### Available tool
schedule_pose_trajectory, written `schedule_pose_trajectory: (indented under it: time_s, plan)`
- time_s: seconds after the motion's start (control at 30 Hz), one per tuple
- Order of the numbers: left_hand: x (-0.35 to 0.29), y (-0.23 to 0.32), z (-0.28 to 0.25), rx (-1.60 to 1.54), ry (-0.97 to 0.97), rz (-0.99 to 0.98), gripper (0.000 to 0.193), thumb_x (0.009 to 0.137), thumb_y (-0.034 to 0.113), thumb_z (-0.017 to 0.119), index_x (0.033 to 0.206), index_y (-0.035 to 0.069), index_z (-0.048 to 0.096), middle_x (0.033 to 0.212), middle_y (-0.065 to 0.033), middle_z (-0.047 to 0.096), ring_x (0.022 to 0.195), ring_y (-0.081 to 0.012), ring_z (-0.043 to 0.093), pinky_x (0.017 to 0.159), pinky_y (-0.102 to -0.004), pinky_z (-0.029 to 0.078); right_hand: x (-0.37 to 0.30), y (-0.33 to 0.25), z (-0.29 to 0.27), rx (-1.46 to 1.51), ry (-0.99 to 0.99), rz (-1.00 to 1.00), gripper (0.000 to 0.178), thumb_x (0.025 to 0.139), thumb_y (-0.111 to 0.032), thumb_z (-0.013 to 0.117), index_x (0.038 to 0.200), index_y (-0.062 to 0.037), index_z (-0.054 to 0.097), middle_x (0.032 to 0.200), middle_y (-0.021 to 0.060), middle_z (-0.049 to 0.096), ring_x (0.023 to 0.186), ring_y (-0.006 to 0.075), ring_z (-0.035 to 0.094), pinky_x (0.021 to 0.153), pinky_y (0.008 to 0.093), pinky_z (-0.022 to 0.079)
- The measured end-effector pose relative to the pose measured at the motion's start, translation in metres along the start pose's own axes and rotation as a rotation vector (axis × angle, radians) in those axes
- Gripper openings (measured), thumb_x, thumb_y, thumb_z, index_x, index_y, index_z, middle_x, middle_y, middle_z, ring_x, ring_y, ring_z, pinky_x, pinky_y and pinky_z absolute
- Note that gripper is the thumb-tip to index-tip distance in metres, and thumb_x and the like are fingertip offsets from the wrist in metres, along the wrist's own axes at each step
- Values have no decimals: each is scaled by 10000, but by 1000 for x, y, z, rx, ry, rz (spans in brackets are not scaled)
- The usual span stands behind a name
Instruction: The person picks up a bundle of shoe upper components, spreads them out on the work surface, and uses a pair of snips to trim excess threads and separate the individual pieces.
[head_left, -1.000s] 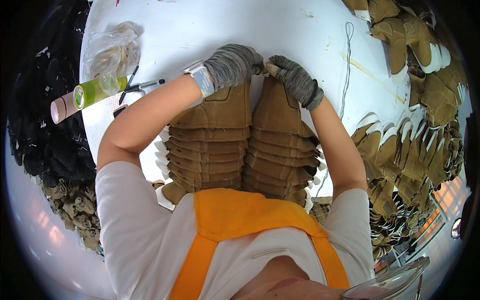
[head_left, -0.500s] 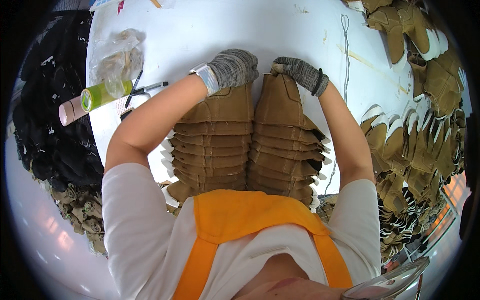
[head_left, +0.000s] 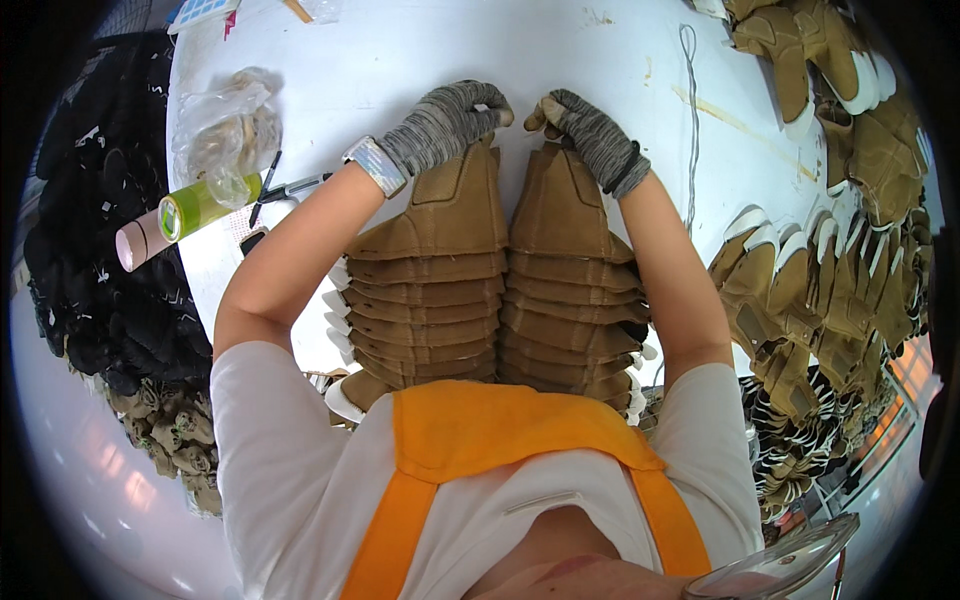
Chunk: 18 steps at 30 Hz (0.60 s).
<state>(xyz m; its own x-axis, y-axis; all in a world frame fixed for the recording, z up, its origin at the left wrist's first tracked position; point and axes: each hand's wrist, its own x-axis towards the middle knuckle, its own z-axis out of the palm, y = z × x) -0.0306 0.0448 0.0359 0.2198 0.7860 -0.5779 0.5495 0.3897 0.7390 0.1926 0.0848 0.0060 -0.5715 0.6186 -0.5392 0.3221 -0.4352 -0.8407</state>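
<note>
Two rows of overlapping brown boot uppers with white lining stand side by side in front of me, a left row (head_left: 425,268) and a right row (head_left: 565,285). My left hand (head_left: 445,122), in a grey knit glove with bare fingertips, is just beyond the far end of the left row. Its thumb and fingers are pinched together; anything between them is too small to make out. Facing it, my right hand (head_left: 592,140), gloved alike, hovers at the far tip of the right row. Its fingers are curled and pinched too, with their contents unclear.
On the white table (head_left: 590,55) at left lie a clear plastic bag (head_left: 225,120), a green-yellow roll (head_left: 205,208), a pink cylinder (head_left: 140,242) and pens (head_left: 295,187). A grey cord (head_left: 690,130) runs at right. Brown uppers (head_left: 800,280) pile at right, black pieces (head_left: 100,230) at left.
Both hands have shifted slightly away from me, and the left has also moved left. Their curled fingers have loosened a little. The far end of the left row shows more.
</note>
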Motion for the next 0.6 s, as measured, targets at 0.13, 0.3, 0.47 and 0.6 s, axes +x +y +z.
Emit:
schedule_pose_trajectory:
  time_s: [0.13,0.3,0.47,0.6]
  plan:
    - [4,-5,12,331,-52,108,345,888,330,648,1149,103,652,1056,-74,682,999,-214,630,905,-333,476,4,7,4,9,38,-27,398,958,-423,528,1112,-70,628,1074,36,639,943,135,525,863,291,457]
    - [10,6,13,503,-159,8,352,894,378,606,1115,113,673,1040,-93,688,982,-247,636,891,-358,480,3,0,4,-111,1,-17,386,950,-400,550,1121,-65,637,1060,47,650,945,158,559,891,295,457]
    - [8,7,11,510,-158,6,348,902,370,574,1106,105,671,1037,-103,682,989,-267,631,890,-391,481,6,-17,-8,-513,-41,130,429,926,-447,569,1135,-82,651,1024,78,660,943,178,589,889,301,467]
    - [11,-2,15,449,-122,-2,339,912,369,569,1074,90,673,1013,-104,688,973,-258,637,874,-378,482,10,-41,-7,-839,-308,151,468,873,-465,623,1087,-51,667,967,104,676,919,205,614,867,327,481]
